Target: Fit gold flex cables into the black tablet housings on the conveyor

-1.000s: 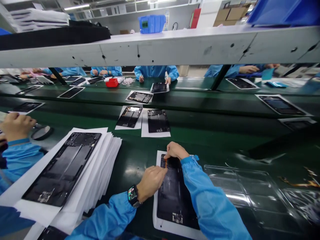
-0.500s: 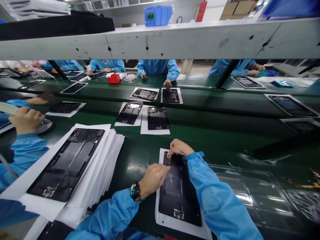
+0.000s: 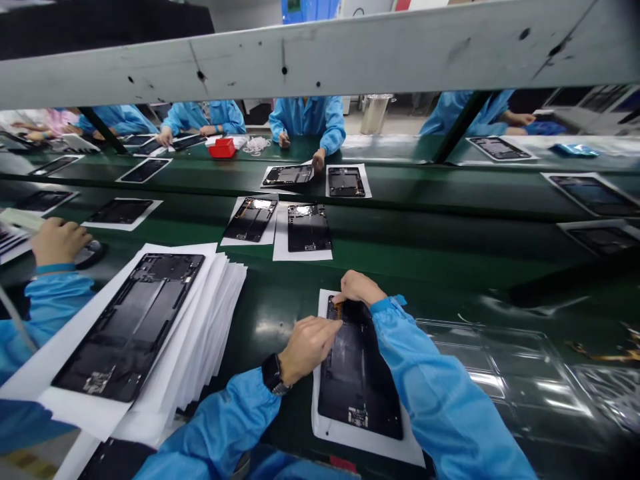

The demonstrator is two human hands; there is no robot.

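A black tablet back housing point(image 3: 357, 380) lies on a white paper sheet point(image 3: 345, 437) in front of me. Near its top left corner runs an orange flex cable point(image 3: 338, 312). My right hand point(image 3: 361, 288) reaches over the top edge with its fingers closed at the cable's upper end. From the left, my left hand point(image 3: 309, 345), with a watch on its wrist, bends its fingers closed at the cable's lower end. Both hands' fingertips sit close together on the cable; the exact grip is partly hidden.
A stack of paper sheets point(image 3: 220, 320) with another housing point(image 3: 135, 327) on top stands at left. Clear plastic trays point(image 3: 520, 373) lie at right. More housings point(image 3: 309, 228) lie across the green bench, below a grey shelf beam point(image 3: 300, 63). A co-worker's hand point(image 3: 59, 241) is at far left.
My hands stay at the cable with little movement. Across the bench, a co-worker's hand has shifted from the right housing to the left one and lifts its edge. The camera view has tilted slightly down.
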